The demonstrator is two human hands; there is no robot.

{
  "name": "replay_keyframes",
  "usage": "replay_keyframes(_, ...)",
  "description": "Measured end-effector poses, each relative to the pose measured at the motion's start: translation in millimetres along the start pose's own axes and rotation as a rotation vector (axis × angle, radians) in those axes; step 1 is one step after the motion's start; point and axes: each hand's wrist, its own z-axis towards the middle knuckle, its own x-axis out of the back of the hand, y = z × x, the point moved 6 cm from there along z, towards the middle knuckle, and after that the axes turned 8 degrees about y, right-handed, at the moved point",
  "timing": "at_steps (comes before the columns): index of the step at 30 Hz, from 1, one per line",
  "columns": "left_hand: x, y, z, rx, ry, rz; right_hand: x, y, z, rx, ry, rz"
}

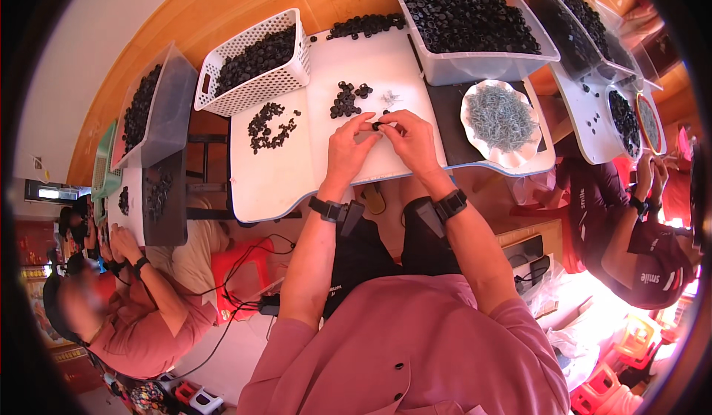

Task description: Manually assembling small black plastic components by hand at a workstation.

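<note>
Clear bin of black parts, white plate of silvery bits, hands together on 1 black piece

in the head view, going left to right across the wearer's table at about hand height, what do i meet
Scattered small black parts → left hand → small black piece at the fingertips → right hand → white scalloped plate heaped with thin silver pieces.
</note>
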Motion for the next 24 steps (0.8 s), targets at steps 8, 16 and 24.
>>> replay_keyframes(8,-3,-11,0,0.204,-0.071,-0.052,-2,5,0,-0.003,-0.027,0.073)
replay_keyframes(16,-4,-11,1,0.187,-0.065,-0.091,0,5,0,-0.103,-0.029,0.065)
replay_keyframes(24,-6,-15,1,0.154,-0.053,-0.106,3,3,0,-0.093,-0.010,0.031)
